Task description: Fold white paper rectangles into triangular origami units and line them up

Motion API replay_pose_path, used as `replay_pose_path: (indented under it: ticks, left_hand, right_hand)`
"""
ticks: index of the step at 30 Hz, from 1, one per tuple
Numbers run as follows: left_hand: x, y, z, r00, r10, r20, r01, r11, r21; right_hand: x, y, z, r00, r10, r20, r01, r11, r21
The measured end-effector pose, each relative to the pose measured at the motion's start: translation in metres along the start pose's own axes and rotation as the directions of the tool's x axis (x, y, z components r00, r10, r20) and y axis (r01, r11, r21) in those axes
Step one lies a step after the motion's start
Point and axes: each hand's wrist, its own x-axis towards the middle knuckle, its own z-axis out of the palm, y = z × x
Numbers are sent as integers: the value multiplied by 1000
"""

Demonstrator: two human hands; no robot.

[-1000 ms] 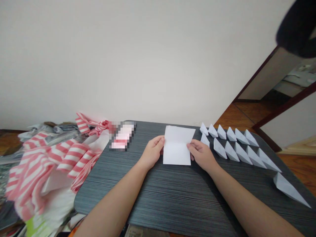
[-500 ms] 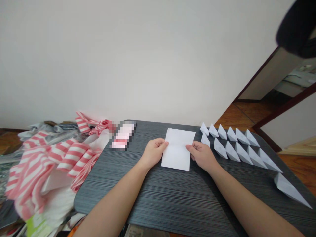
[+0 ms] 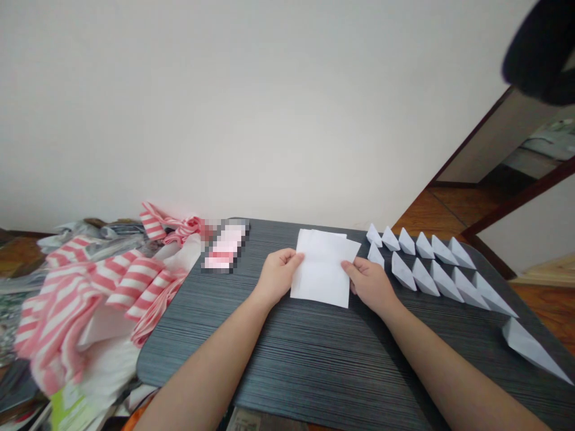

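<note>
Two layers of white paper [image 3: 322, 269], offset from each other at the top and left edges, are held up over the middle of the table. My left hand [image 3: 279, 275] pinches the left edge, thumb on top. At the right edge, my right hand [image 3: 369, 280] pinches the paper between thumb and curled fingers. Whether the layers are separate sheets or one folded sheet, I cannot tell. Just to the right of my right hand stand several folded white paper shapes [image 3: 423, 277] with pointed tips, set out in rows. One more folded paper shape [image 3: 534, 348] lies nearer, by the right edge.
The dark wood-grain table [image 3: 309, 365] meets a white wall [image 3: 269, 120] at the back. A blurred-out flat object [image 3: 227, 246] lies at the table's back left. Red-and-white striped cloth [image 3: 90, 293] is heaped left of the table. A doorway [image 3: 498, 161] opens at the right.
The paper's two layers have slid apart sideways, so a second edge now shows at the left and top. My right hand has shifted slightly right; both hands keep their pinch.
</note>
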Motion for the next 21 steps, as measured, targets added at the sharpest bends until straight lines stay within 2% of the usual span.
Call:
replay_pose_path:
  ticks: [1, 3, 5, 7, 10, 13, 15, 18, 20, 21]
  left_hand:
    - [3, 0, -5, 998, 21, -57, -18, 998, 59]
    - [9, -1, -17, 975, 115, -190, -56, 955, 293]
    - [15, -3, -29, 949, 204, -239, -26, 808, 588]
    - [19, -5, -39, 953, 201, -228, 57, 619, 783]
    - [21, -4, -43, 948, 233, -217, 94, 446, 890]
    - [17, 3, -35, 905, 377, -199, 36, 398, 917]
    - [12, 8, -27, 900, 423, -105, -80, 396, 915]
    - [6, 6, -16, 914, 380, 140, -298, 397, 868]
    - [4, 0, -13, 919, 317, 236, -353, 388, 851]
    - [5, -3, -13, 924, 294, 243, -347, 383, 856]
  right_hand:
    - [1, 2, 0, 1000, 5, -21, -5, 1000, -1]
    - [3, 5, -1, 998, 2, -59, -2, 1000, 4]
    - [4, 8, -1, 997, -17, -69, 17, 1000, -3]
    - [5, 8, -1, 998, -37, -41, 36, 999, -17]
    - [4, 7, -1, 999, -49, 2, 49, 999, -20]
    - [3, 6, -2, 999, -41, 21, 40, 999, 29]
    - [3, 7, -1, 999, -34, 36, 32, 997, 67]
    - [4, 9, -1, 998, -38, 42, 33, 994, 108]
    - [4, 12, -1, 998, -46, 35, 42, 993, 107]
    - [4, 13, -1, 998, -50, 31, 46, 994, 101]
